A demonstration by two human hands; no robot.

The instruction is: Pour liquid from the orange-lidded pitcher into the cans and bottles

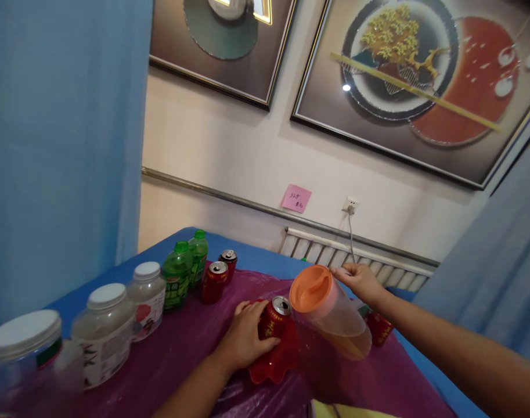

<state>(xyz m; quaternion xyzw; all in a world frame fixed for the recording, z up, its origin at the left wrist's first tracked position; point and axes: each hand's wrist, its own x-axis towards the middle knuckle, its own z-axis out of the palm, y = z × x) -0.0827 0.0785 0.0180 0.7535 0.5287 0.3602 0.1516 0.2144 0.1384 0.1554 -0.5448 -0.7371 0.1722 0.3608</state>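
Observation:
My left hand (244, 341) wraps around a red drink can (275, 320) that stands on a small red wavy-edged dish (273, 364). My right hand (361, 281) holds a clear plastic pitcher (334, 316) with an orange lid, tilted on its side toward the can; amber liquid sits in its lower part. The pitcher's lid end is right beside the can's top. Another red can (380, 328) stands behind the pitcher, partly hidden.
Along the left stand three clear jars with white lids (105, 331), two green bottles (177, 281) and two red cans (215, 280). A purple plastic sheet (181, 348) covers the blue table (256, 258). Blue curtains hang at both sides; a radiator (356, 258) lines the wall.

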